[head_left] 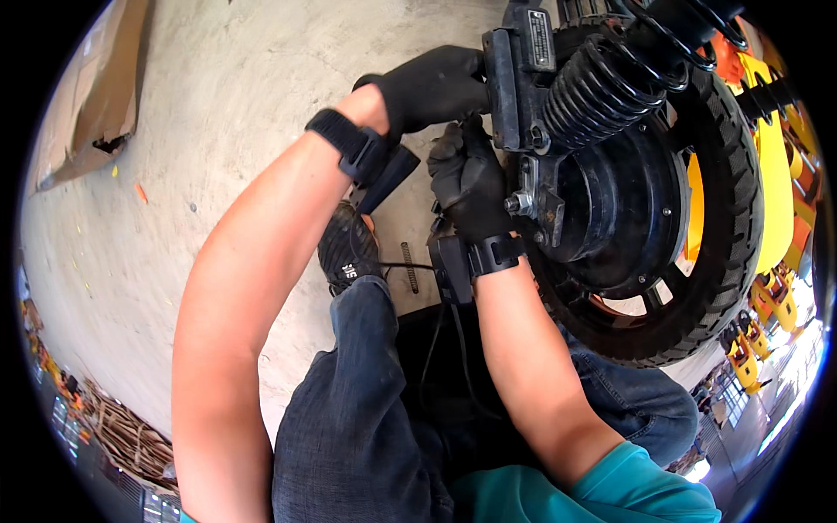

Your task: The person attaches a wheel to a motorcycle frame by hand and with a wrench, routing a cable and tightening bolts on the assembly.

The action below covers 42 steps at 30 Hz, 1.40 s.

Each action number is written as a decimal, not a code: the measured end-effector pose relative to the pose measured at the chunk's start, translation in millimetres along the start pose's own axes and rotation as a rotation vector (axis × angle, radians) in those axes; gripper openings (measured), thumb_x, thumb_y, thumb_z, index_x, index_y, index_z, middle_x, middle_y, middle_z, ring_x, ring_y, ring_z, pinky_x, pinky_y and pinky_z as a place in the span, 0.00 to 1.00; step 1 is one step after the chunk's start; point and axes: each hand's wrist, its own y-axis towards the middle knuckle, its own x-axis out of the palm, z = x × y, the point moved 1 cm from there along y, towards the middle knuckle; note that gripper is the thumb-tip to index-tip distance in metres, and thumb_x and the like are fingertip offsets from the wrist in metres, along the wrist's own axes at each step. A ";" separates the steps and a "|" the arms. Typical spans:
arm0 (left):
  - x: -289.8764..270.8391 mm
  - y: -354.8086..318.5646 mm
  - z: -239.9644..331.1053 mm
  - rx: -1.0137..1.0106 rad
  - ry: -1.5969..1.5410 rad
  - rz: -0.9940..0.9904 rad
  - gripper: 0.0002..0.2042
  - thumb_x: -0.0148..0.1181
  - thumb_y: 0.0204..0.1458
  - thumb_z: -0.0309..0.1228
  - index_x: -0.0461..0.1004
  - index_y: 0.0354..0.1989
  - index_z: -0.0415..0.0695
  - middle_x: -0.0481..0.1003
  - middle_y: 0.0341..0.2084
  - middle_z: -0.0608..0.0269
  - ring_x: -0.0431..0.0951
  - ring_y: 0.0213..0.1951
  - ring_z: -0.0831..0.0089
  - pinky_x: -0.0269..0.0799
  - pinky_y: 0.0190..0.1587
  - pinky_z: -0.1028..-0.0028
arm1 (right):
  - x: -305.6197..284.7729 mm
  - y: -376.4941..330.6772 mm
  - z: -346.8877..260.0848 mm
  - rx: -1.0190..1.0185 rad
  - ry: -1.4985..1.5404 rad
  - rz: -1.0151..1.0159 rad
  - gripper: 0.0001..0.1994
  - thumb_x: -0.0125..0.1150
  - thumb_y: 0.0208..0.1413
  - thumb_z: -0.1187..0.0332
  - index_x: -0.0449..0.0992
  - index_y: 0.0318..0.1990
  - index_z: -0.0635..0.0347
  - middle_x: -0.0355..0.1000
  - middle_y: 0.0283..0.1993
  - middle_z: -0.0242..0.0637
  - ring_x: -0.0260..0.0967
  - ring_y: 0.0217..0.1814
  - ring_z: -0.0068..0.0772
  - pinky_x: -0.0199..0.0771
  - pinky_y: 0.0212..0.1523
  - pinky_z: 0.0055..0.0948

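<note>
Teal sleeve [641,484] nearest, we worked at a black bracket [503,87] beside the wheel [737,174].
Wheel, axle nut [514,204] and coil spring [602,91] looked already fitted; we judged the bracket work unfinished. Our left grip [432,85] reached the bracket's left edge, fingertips hidden, so we could not tell what it grasped. Our right grip [471,179] was curled just beside the bracket's near end, its contents, if any, hidden from us.

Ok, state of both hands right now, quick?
Left gloved hand: cannot be told; fingertips hidden at the black suspension bracket.
Right gloved hand: fingers curled; whether it grips anything cannot be told.
</note>
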 end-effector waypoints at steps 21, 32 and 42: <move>5.9 55.0 -24.0 -0.088 0.438 0.387 0.16 0.51 0.51 0.33 0.71 0.42 0.32 0.76 0.35 0.37 0.76 0.42 0.45 0.73 0.44 0.57 | 8.6 22.6 6.1 -0.185 0.057 0.015 0.14 0.52 0.61 0.66 0.68 0.51 0.61 0.72 0.48 0.44 0.69 0.48 0.38 0.74 0.49 0.34; -2.6 60.0 -24.3 -0.156 0.446 0.323 0.14 0.54 0.48 0.30 0.76 0.40 0.35 0.77 0.36 0.40 0.78 0.42 0.50 0.74 0.43 0.60 | -11.1 63.7 -3.6 -0.428 -0.650 -0.034 0.12 0.49 0.61 0.68 0.70 0.48 0.61 0.71 0.48 0.39 0.68 0.49 0.34 0.69 0.49 0.29; -4.4 44.8 -19.9 -0.114 0.590 0.261 0.13 0.54 0.48 0.32 0.78 0.37 0.37 0.77 0.34 0.41 0.78 0.42 0.51 0.74 0.43 0.60 | -27.8 79.9 -17.2 -0.224 -0.502 -0.194 0.11 0.48 0.62 0.66 0.71 0.46 0.59 0.71 0.44 0.36 0.68 0.44 0.30 0.68 0.44 0.27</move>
